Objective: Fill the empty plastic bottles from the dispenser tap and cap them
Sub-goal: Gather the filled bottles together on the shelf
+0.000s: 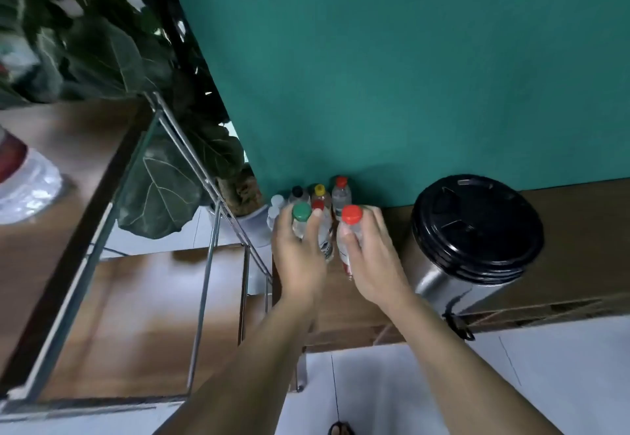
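Several small clear plastic bottles with coloured caps stand in a cluster on the wooden shelf [579, 230] against the green wall. My left hand [298, 257] grips a bottle with a green cap [301, 211]. My right hand [370, 257] grips a bottle with a red cap [351, 214]. Behind them stand bottles with a yellow cap [319, 190], a red cap [341, 182] and a black cap [297, 191]. The steel dispenser with a black lid [475, 226] stands to the right; its black tap [458, 325] hangs over the shelf's front edge.
A metal-framed rack with wooden shelves [143, 315] stands at the left, close to the bottles. A big-leaved plant [160, 182] in a white pot sits behind it. A large water bottle [24, 182] lies on the rack's top. White tiled floor lies below.
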